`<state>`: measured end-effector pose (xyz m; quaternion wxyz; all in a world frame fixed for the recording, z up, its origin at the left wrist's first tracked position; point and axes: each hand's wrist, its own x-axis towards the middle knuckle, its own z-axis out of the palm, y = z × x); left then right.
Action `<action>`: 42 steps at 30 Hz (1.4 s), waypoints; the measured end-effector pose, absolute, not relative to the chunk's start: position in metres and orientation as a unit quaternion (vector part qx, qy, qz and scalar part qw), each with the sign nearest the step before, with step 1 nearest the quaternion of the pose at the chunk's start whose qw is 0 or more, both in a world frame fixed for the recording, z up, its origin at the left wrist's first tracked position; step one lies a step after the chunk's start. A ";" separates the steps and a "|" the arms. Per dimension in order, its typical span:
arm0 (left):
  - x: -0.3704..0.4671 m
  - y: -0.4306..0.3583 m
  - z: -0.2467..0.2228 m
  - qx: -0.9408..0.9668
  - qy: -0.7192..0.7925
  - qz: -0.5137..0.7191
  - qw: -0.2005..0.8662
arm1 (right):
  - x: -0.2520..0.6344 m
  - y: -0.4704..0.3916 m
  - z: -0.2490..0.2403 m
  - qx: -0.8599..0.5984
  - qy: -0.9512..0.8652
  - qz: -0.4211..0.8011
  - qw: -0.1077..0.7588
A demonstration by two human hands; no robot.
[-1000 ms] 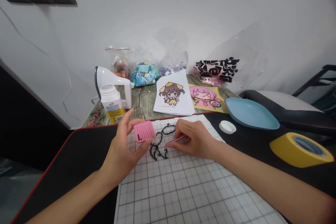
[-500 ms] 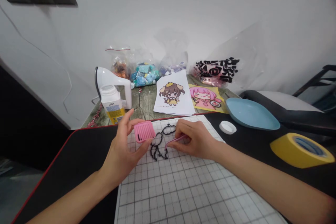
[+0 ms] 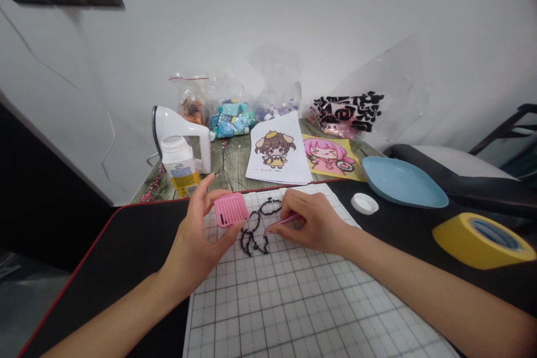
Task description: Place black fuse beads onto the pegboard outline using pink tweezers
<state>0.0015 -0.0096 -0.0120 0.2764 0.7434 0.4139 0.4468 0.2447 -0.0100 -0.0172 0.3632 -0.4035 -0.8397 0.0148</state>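
Note:
Between thumb and fingers, my left hand (image 3: pixel 201 229) holds a small pink ridged tray (image 3: pixel 231 210) over the top left of the board. A few black beads lie in one groove of it. My right hand (image 3: pixel 308 221) is closed on pink tweezers (image 3: pixel 282 222), whose tip touches or hovers just over the bead outline. That outline of black beads (image 3: pixel 253 224) curves across the upper part of a white gridded pegboard (image 3: pixel 293 296). Part of it is hidden behind my right hand.
Behind the board stand a white bottle (image 3: pixel 178 165), a white handled appliance (image 3: pixel 205 148), bead bags (image 3: pixel 232 119) and printed character sheets (image 3: pixel 274 154). To the right are a white cap (image 3: pixel 364 203), a blue tray (image 3: pixel 405 182) and yellow tape (image 3: pixel 478 240).

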 end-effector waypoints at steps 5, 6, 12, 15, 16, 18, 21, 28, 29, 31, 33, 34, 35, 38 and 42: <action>0.002 -0.009 -0.012 0.746 0.415 0.443 0.274 | 0.244 -0.010 -0.016 -0.401 -0.840 0.011 0.366; 0.002 -0.009 -0.011 0.746 0.416 0.442 0.273 | 0.244 -0.010 -0.016 -0.402 -0.840 0.012 0.364; 0.002 -0.009 -0.011 0.748 0.414 0.440 0.276 | 0.244 -0.011 -0.016 -0.400 -0.842 0.014 0.362; 0.002 -0.009 -0.011 0.747 0.417 0.441 0.270 | 0.244 -0.010 -0.016 -0.394 -0.843 0.009 0.365; 0.002 -0.009 -0.012 0.748 0.417 0.442 0.268 | 0.244 -0.010 -0.017 -0.392 -0.844 0.009 0.366; 0.002 -0.009 -0.012 0.751 0.413 0.442 0.264 | 0.243 -0.010 -0.017 -0.389 -0.844 0.007 0.368; 0.002 -0.009 -0.012 0.752 0.410 0.443 0.265 | 0.244 -0.010 -0.017 -0.394 -0.840 -0.007 0.372; 0.002 -0.009 -0.011 0.750 0.413 0.441 0.268 | 0.245 -0.009 -0.018 -0.401 -0.842 -0.007 0.362; 0.002 -0.009 -0.011 0.751 0.413 0.441 0.267 | 0.245 -0.009 -0.018 -0.401 -0.842 -0.007 0.361; 0.002 -0.009 -0.010 0.751 0.412 0.442 0.266 | 0.245 -0.010 -0.018 -0.400 -0.843 -0.004 0.360; 0.002 -0.009 -0.011 0.751 0.411 0.443 0.266 | 0.245 -0.010 -0.017 -0.399 -0.845 0.004 0.357; 0.002 -0.009 -0.011 0.750 0.411 0.443 0.267 | 0.245 -0.010 -0.017 -0.397 -0.846 0.009 0.355; 0.002 -0.009 -0.011 0.750 0.412 0.443 0.267 | 0.245 -0.010 -0.016 -0.395 -0.848 0.014 0.353; 0.002 -0.009 -0.012 0.750 0.416 0.440 0.265 | 0.244 -0.010 -0.015 -0.392 -0.851 0.025 0.349; 0.002 -0.008 -0.012 0.750 0.416 0.440 0.264 | 0.244 -0.010 -0.016 -0.395 -0.851 0.022 0.346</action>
